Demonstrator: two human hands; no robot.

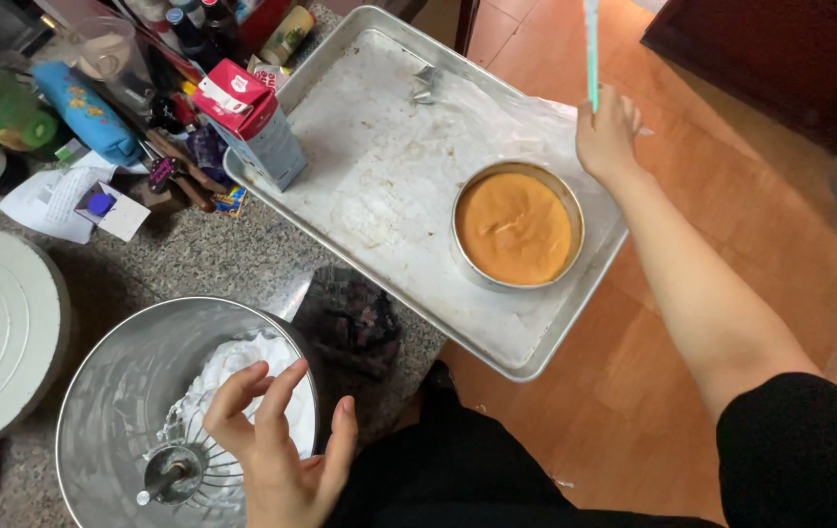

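One right hand (606, 132) grips a teal stick (592, 49); left hand (277, 440) spread over bowl (106, 391)

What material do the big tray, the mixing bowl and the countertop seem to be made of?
Tray: likely aluminium, dull grey, scuffed and stained.
Mixing bowl: probably stainless steel, a brushed sheen with soft reflections.
Countertop: looks like speckled grey granite, though it may be an imitation.

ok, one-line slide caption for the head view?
Left hand hovers open over steel mixing bowl of white whipped cream; right hand lifts a turquoise stick beside the round orange cake.
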